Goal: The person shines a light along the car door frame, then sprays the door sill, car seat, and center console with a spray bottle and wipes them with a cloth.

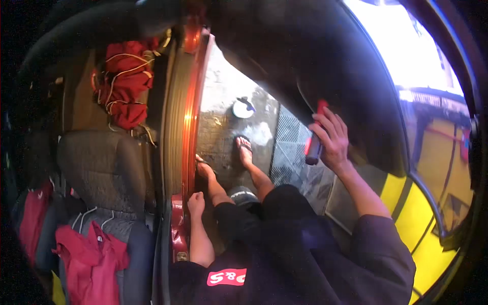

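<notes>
My right hand (333, 137) is raised at the inner side of a dark open car door (351, 66). Its fingers are wrapped round a red and dark grey stick-shaped tool (313, 147), whose exact kind I cannot make out. The tool's red upper end is close to the dark panel, but whether it touches is unclear. Low beside the red door sill (179, 223), my left hand (196, 202) is closed in a fist. What it holds, if anything, is hidden.
A white tub (243, 108) with something dark on it stands on the wet floor ahead of my feet. Dark red shirts (94, 259) lie over the car seats (104, 162) at left. A bundle of red cloth (127, 84) with pale cords is farther in. Grey floor grating (291, 142) lies to the right.
</notes>
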`<state>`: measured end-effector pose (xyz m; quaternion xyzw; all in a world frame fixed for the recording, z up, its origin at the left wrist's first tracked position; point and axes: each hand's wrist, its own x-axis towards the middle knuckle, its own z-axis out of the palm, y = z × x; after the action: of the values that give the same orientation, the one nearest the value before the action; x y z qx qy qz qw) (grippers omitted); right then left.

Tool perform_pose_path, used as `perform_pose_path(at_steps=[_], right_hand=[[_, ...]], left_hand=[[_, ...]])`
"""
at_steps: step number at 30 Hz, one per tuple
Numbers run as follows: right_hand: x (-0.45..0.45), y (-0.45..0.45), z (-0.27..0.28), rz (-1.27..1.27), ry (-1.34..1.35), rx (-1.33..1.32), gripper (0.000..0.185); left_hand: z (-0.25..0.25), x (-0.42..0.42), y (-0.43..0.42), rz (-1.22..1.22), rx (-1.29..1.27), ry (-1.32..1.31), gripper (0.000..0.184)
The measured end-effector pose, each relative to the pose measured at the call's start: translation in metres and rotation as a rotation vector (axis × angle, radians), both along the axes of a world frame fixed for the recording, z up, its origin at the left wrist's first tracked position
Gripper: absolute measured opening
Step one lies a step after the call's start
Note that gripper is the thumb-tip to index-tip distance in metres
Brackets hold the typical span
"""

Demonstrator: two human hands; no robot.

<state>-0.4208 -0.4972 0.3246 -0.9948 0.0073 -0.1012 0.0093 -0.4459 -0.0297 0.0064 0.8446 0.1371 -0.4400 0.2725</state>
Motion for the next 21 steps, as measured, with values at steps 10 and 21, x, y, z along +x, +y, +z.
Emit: perform_pose_path(at_steps=[10, 21], right_hand=[[0.232, 0.048, -0.025, 0.404, -0.086, -0.259, 0.039], [0.24, 0.08, -0.154, 0.214, 0.257, 0.501, 0.042]], left_hand=[[0.0, -0.002, -0.048, 0.278, -0.147, -0.114, 0.035], [-0.019, -0.06, -0.031, 0.422, -0.058, -0.021, 0.034]])
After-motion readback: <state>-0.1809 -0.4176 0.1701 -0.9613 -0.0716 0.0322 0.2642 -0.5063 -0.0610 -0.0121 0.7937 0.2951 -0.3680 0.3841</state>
